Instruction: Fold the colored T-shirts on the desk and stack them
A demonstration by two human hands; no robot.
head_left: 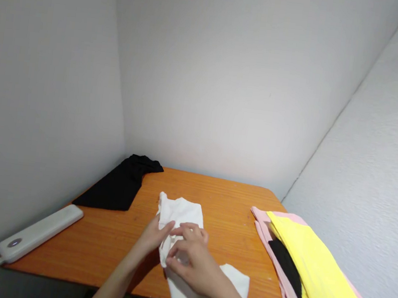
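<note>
A white garment [181, 210] lies partly raised over the front middle of the table, and its lower part hangs past the near edge. My left hand [155, 233] grips its left side, thumb on top and the other fingers hidden behind the cloth. Over the folded opening at its middle is my right hand [194, 259], with thumb and index finger pinching the cloth edge and the other fingers curled above. A further white flap of the garment shows to the right of my right wrist. The garment's exact kind cannot be made out.
On the wooden table [227, 210], a black garment [116, 187] lies at the back left. A white device [42, 231] with a cable sits at the left edge. Yellow cloth [318, 265], pink cloth [263, 232] and black cloth [288, 266] overlap at the right. Walls enclose the table.
</note>
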